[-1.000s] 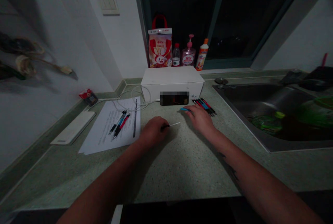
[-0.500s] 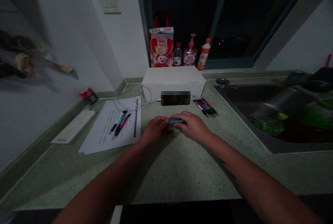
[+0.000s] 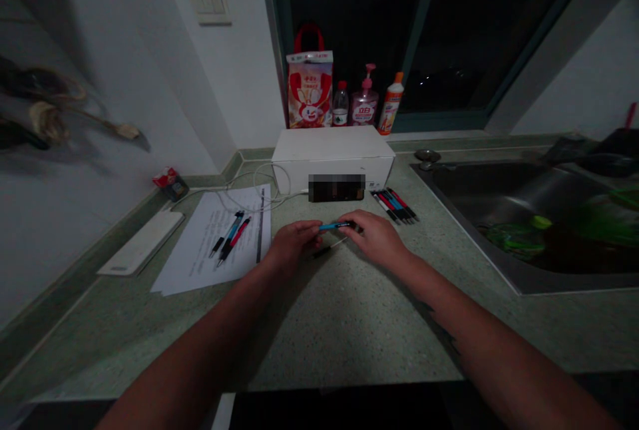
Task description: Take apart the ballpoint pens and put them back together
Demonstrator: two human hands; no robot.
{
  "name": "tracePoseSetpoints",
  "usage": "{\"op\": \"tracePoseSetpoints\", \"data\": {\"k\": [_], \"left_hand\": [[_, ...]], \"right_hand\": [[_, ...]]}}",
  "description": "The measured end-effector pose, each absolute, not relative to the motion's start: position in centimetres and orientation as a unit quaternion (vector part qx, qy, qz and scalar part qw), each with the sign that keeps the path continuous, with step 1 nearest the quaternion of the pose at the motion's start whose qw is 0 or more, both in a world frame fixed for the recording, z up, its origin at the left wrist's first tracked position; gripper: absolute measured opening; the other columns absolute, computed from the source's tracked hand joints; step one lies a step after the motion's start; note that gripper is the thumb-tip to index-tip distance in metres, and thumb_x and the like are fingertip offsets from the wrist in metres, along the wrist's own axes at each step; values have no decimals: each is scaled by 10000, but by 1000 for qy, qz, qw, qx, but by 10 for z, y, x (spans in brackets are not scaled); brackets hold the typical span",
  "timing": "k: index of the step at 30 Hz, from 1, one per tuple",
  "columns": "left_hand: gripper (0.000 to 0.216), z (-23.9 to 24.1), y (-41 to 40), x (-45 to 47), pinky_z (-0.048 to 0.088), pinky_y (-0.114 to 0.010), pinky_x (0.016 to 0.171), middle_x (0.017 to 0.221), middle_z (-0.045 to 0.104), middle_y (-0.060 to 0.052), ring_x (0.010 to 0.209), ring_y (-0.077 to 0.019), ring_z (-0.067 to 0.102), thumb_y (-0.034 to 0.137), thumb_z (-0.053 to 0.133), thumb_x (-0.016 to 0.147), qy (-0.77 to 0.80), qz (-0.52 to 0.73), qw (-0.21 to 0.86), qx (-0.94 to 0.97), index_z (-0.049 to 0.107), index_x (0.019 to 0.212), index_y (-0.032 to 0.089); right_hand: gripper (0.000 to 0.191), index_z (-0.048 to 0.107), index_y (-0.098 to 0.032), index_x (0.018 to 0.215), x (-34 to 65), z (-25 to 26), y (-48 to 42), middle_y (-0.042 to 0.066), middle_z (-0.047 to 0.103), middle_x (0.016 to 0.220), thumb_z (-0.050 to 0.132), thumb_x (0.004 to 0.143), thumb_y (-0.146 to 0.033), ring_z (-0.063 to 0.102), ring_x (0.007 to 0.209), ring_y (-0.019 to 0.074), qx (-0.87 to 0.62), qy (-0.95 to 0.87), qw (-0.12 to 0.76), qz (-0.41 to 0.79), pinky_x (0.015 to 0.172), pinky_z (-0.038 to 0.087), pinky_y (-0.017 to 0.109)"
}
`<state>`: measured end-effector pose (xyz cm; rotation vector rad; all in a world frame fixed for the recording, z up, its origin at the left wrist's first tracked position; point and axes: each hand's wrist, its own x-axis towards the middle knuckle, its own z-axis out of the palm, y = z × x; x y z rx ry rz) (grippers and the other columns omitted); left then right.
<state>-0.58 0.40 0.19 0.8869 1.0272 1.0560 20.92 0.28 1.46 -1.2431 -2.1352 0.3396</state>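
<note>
A blue pen barrel (image 3: 328, 226) with a dark end spans the gap between my two hands above the counter. My left hand (image 3: 293, 243) pinches its left end with thumb and fingers. At the dark right end, the fingertips of my right hand (image 3: 375, 235) are closed on the same barrel. Just beneath it is a thin pale rod, like a pen refill (image 3: 338, 242), with a black piece (image 3: 322, 252) at its lower left. Whether this rod lies on the counter or touches my left fingers, I cannot tell.
Several pens (image 3: 394, 206) lie side by side right of a propped phone (image 3: 337, 192) and a white box (image 3: 332, 157). More pens (image 3: 232, 237) rest on printed sheets (image 3: 200, 270) at left. A white cable (image 3: 259, 207) runs behind; a steel sink (image 3: 469, 237) is at right.
Both hands have shifted slightly, and more of the blue barrel and its dark end now shows between them. The thin rod beneath has become more slanted.
</note>
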Motion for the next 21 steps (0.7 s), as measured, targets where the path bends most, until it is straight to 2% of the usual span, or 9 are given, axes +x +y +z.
{"op": "tracePoseSetpoints", "data": {"k": [2,4,7,10,12,16,21], "left_hand": [[274,1,5,-7,531,-317,742,771,713,-59,657,-132,619,213,779,723,458,468,644,394,740,971,102],[260,-1,7,-7,541,-344,811,879,742,-89,713,-142,644,216,767,735,460,472,641,392,742,970,109],[220,-3,9,-8,536,-368,895,1018,750,-121,828,-173,685,187,713,769,476,470,622,407,736,978,121],[208,-4,12,-9,540,-382,885,1008,754,-118,844,-199,701,161,602,836,520,438,549,487,725,1002,140],[228,-4,12,-9,527,-393,901,1010,757,-102,884,-220,696,163,554,869,554,400,449,575,726,1018,172],[233,-5,13,-9,441,-417,1020,1081,744,-88,1066,-266,636,163,552,882,552,314,264,726,752,989,214],[242,-9,19,-10,431,-414,992,1001,732,-102,1015,-284,616,76,600,797,516,311,244,760,767,909,211]], "right_hand": [[141,690,-239,1038,210,11,4,68,748,1018,597,937,-272,681,923,242,-491,-812,288,129,788,479,363],[147,658,-228,1047,209,5,7,83,756,999,570,944,-285,693,910,252,-514,-786,302,164,782,482,378],[140,577,-209,1033,206,-3,15,88,763,947,498,958,-298,708,866,222,-509,-704,397,298,750,495,355],[168,536,-207,1012,206,-6,22,91,760,921,478,949,-351,712,816,209,-499,-623,455,394,684,496,327],[180,564,-206,1001,209,-4,23,86,750,904,511,925,-361,704,796,216,-524,-627,450,360,687,493,335],[147,672,-213,967,218,-1,19,91,722,944,576,903,-304,672,859,245,-575,-719,358,155,752,478,365],[152,728,-202,980,222,-4,20,96,691,978,593,929,-250,648,910,239,-590,-761,265,58,784,484,355]]}}
